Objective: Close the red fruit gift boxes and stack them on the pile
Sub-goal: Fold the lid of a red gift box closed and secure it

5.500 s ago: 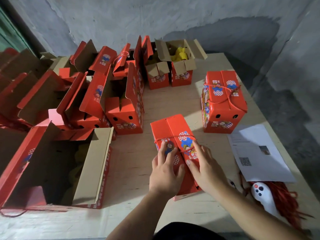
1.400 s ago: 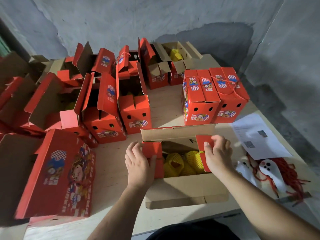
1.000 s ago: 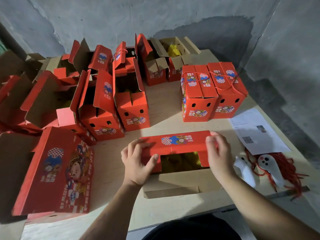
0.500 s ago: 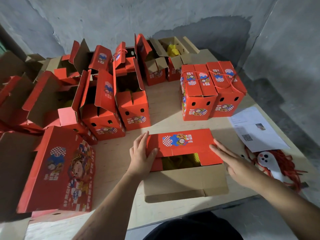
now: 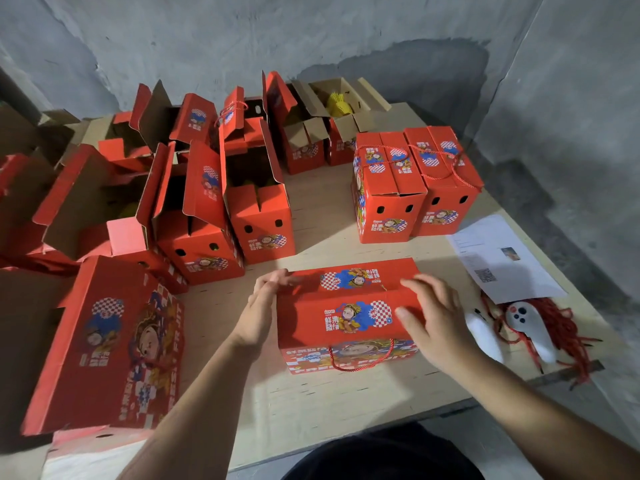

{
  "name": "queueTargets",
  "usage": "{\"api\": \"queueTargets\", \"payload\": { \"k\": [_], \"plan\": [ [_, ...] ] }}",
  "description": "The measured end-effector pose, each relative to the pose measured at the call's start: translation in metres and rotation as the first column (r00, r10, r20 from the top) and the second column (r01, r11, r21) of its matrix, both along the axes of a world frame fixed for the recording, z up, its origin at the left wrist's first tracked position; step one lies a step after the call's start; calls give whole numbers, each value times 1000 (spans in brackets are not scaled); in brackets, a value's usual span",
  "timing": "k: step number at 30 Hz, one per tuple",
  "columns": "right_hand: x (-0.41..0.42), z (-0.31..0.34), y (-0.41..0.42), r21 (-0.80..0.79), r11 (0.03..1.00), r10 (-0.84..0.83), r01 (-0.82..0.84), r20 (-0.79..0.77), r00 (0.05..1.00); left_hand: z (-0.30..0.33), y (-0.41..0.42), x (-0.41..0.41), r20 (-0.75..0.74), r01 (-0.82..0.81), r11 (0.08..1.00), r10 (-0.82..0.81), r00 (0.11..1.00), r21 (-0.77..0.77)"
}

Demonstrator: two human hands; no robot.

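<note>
Landmark: the box in hand [image 5: 349,313], red, lying at the near middle of the table [image 5: 346,393].
Done: both top flaps lie down on it; two closed boxes [image 5: 412,181] stand side by side beyond it to the right.
Left: its rope handle [image 5: 360,358] hangs loose on the near face; many open boxes [image 5: 214,202] wait beyond it to the left.
Left hand [image 5: 259,313]: fingers straight, flat against its left end, gripping nothing.
Right hand [image 5: 433,317]: loosely spread over its right end, on the near flap, clasping nothing.
</note>
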State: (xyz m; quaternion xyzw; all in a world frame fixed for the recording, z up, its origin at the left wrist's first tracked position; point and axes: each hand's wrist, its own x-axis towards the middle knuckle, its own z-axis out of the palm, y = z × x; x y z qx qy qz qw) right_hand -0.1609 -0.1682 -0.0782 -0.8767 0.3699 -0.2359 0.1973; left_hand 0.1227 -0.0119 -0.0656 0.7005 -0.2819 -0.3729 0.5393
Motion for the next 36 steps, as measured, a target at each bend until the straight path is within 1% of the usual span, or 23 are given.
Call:
{"api": "queueTargets", "payload": {
  "k": [1,2,3,4,5,7,9,11,13,15,19,22,23,24,25,27,29,30,33,34,36],
  "plan": [
    [0,-3,0,-33,999,37,-40,-95,995,-2,0,0,122,0,1000,-3,993,24],
    [0,-5,-1,-52,997,46,-55,-166,985,-5,0,-2,364,1,998,-21,931,56],
    [-1,-6,-2,-76,996,38,-54,-204,978,-10,1,-4,597,-2,996,-55,801,93],
    [0,-5,-4,-103,993,30,-55,-226,974,-12,2,-8,754,-1,995,-74,653,98],
    [1,-3,-6,-130,989,28,-63,-254,967,-13,3,-15,833,23,995,-94,546,97],
    [2,2,-11,-203,974,32,-105,-335,942,-15,7,-30,905,84,986,-166,393,145],
    [1,4,-13,-264,951,44,-160,-398,916,-17,11,-43,915,59,961,-275,294,270],
    [1,6,-12,-261,951,40,-167,-429,902,-14,9,-49,913,-18,937,-336,230,349],
    [5,6,-10,-209,969,20,-133,-470,882,-9,4,-50,900,-64,912,-387,199,406],
    [11,9,-10,-124,986,33,-112,-514,857,-8,-2,-46,876,-84,882,-441,196,463],
    [19,15,-20,95,987,162,-131,-565,809,-11,-1,-48,880,-90,886,-431,199,454],
    [25,23,-26,194,975,210,-110,-635,743,-7,-4,-47,835,-96,839,-510,207,536],
    [25,24,-25,182,978,200,-105,-651,732,-5,-7,-45,814,-99,816,-543,206,570],
    [25,23,-22,128,986,162,-104,-655,738,-3,-11,-44,800,-99,801,-564,203,590],
    [23,22,-17,38,993,107,-108,-645,757,-1,-13,-42,795,-94,796,-573,199,598],
    [17,19,-6,-116,983,43,-141,-604,796,-1,-12,-42,802,-75,806,-568,185,588],
    [11,13,-1,-213,962,30,-172,-543,839,-3,-6,-44,823,-65,828,-540,176,557],
    [11,13,-2,-215,960,35,-181,-547,837,-4,-4,-46,827,-69,832,-532,180,550],
    [17,17,-8,-137,976,47,-167,-617,785,-5,-5,-50,826,-108,826,-528,194,553],
    [19,16,-9,-101,983,55,-150,-626,778,-4,-7,-52,829,-118,826,-526,191,552],
    [23,17,-12,31,991,120,-128,-620,775,-1,-8,-54,848,-127,842,-503,164,524]
  ]
}}
